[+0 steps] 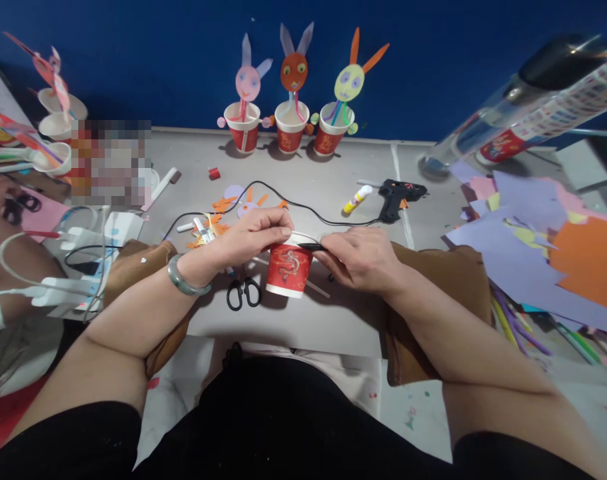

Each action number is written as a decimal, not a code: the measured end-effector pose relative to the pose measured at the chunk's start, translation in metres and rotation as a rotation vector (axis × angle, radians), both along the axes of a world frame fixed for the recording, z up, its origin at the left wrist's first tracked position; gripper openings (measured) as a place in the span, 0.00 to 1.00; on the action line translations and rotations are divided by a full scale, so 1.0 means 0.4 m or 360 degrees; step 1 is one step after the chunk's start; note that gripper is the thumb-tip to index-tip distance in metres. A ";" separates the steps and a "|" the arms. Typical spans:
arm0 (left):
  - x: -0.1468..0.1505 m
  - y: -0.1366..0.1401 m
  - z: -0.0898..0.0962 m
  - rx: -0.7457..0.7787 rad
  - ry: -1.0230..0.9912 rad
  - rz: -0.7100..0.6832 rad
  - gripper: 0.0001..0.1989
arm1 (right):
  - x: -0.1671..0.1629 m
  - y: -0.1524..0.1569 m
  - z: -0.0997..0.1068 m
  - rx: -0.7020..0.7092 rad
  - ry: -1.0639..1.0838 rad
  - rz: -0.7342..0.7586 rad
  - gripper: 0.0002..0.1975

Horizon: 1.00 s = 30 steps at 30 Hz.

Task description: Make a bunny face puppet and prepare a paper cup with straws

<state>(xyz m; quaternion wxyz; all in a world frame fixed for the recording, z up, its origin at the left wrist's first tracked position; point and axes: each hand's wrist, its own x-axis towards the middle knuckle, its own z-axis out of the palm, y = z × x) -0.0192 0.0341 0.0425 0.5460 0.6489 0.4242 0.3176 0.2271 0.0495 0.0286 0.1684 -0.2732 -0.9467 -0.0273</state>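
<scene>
At table centre, left hand (pixel 253 235) grips the rim of the red paper cup (pixel 288 269); right hand (pixel 360 257) pinches a thin black pen (pixel 310 247) at that rim.

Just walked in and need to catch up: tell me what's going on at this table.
A person is working on a red paper cup at the near edge of the grey table. The left hand grips the cup's rim, while the right hand presses a thin dark tool against that rim. Black scissors lie beside the cup. Further back are a black glue gun and three finished rabbit cups along the blue wall.
</scene>
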 end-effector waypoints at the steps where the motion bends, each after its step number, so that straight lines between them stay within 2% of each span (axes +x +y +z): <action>1: -0.001 0.000 -0.003 0.0018 -0.0004 0.0049 0.11 | 0.001 -0.001 -0.004 -0.0042 0.0086 -0.0011 0.28; 4: -0.001 -0.001 -0.011 0.0094 -0.0019 0.0174 0.10 | 0.003 -0.005 -0.014 -0.0236 0.0372 -0.0134 0.28; 7: 0.001 -0.004 -0.012 0.0091 -0.0042 0.0192 0.10 | -0.001 -0.009 -0.019 -0.0433 0.0631 -0.0263 0.26; 12: 0.007 -0.004 -0.007 0.0077 -0.0060 0.0155 0.13 | -0.011 -0.010 -0.014 -0.0606 0.0743 -0.0263 0.22; 16: 0.010 0.000 -0.013 0.0257 0.0043 0.0246 0.13 | -0.013 -0.005 -0.009 -0.0632 0.0571 -0.0273 0.21; 20: 0.007 0.001 -0.022 0.0430 0.0255 0.0351 0.12 | -0.016 -0.002 -0.010 -0.0544 0.0262 -0.0320 0.23; 25: 0.006 -0.002 -0.018 0.0582 0.0500 0.0321 0.07 | -0.026 -0.010 -0.005 -0.0371 -0.0142 -0.0406 0.28; 30: 0.008 -0.003 -0.020 0.0786 0.0599 0.0233 0.10 | -0.032 -0.022 0.003 -0.0307 -0.0308 -0.0439 0.28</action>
